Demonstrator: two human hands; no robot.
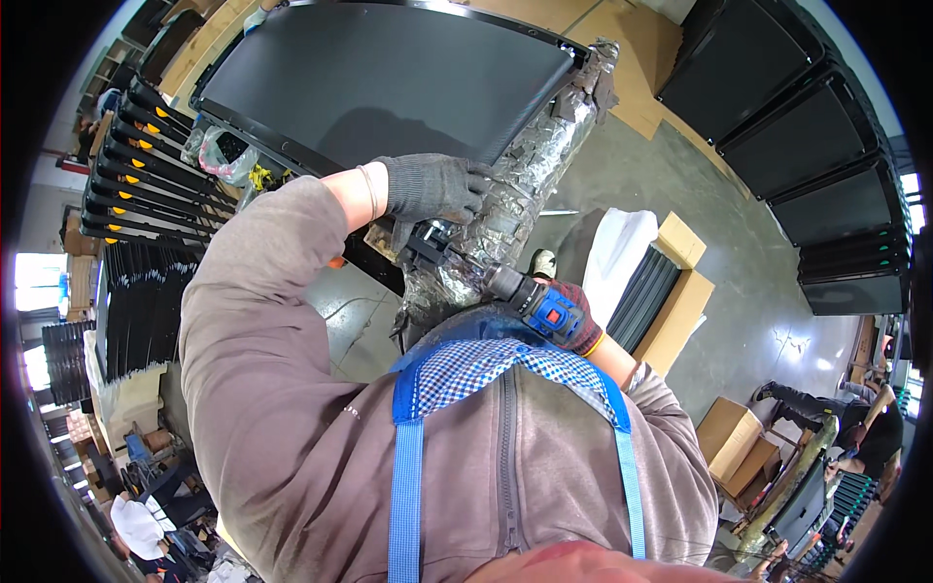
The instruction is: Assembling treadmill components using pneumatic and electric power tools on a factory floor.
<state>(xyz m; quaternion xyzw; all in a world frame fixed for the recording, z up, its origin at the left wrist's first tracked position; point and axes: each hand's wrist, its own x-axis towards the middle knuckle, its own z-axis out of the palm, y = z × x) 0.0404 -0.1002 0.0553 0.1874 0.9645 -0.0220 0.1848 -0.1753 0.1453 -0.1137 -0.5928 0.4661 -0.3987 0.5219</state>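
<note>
A large black panel (pixel 389 73) with a raised frame lies before me. My left hand (pixel 432 187), in a dark grey glove, is closed over its near right corner with the fingertips bent; the thumb is partly hidden. Just below that hand, a black bracket (pixel 426 245) sits at the corner. My right hand (pixel 583 325), in a dark red patterned glove, grips a blue and black cordless drill (pixel 530 299). Its chuck and bit point left toward the bracket; whether the tip touches it I cannot tell. Under the panel's right edge runs a foil-wrapped support (pixel 525 180).
Black parts with yellow marks (pixel 146 160) are stacked at left, near a clear plastic bag (pixel 222 155). An open carton (pixel 680 301) of dark strips stands right of the drill. Black panels (pixel 743 58) line the far right. Another person (pixel 865 428) is at lower right.
</note>
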